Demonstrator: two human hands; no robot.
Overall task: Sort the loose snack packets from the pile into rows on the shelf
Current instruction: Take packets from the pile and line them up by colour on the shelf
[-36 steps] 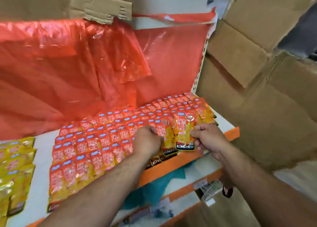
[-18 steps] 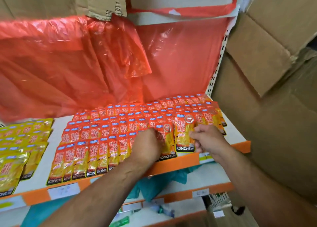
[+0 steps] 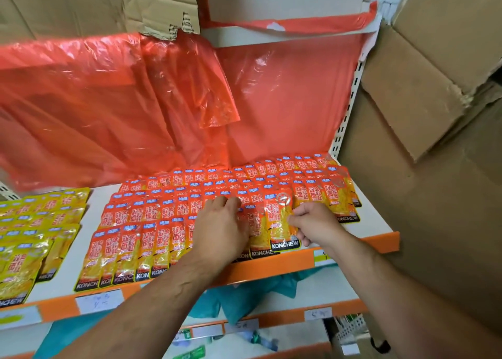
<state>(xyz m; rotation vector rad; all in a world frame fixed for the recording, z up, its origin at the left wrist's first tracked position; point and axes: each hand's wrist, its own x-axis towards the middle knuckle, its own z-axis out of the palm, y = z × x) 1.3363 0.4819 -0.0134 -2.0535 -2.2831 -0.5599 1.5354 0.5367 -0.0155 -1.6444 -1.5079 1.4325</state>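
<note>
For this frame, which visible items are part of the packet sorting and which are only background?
In the job:
- orange snack packets laid in rows
- packet pinched by the right hand
- left hand pressing on the rows
- shelf

Just around:
- yellow packets
- red plastic sheet
- cardboard boxes
- price labels

packets (image 3: 152,239) on shelf (image 3: 375,222), boxes (image 3: 423,130) right

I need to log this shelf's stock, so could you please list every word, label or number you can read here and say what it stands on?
"KONCHEW": black band at the bottom of the orange packets, also on the yellow packets at left.
Large red characters on the packet fronts: printed clearly, but I cannot transcribe them reliably.
Handwriting on the white price tags along the shelf edge: too faint to read.
Lower-shelf tags: too blurred to read.
</note>
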